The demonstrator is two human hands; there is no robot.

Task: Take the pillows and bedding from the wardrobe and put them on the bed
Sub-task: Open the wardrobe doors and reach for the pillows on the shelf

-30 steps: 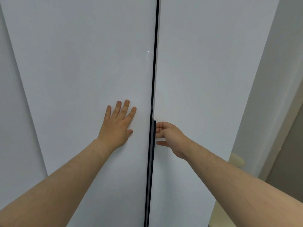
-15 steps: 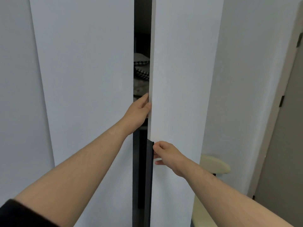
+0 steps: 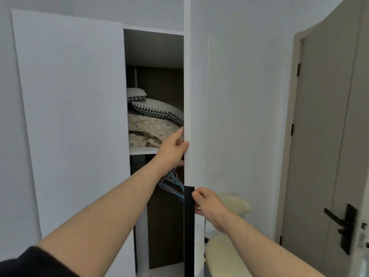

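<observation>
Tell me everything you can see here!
pillows: 2, grey with black-white check, atop the bedding
bedding: 1 pile, beige, on wardrobe shelf
hangers: several, blue and pink, below shelf
left wardrobe door: 1, white, left of opening
right wardrobe door: 1, white, swung edge-on
handle strip: 1, black, on that door's edge
chair: 1, cream, lower right
room door: 1, beige, far right
left hand: grips right wardrobe door
right hand: pinches handle strip
</observation>
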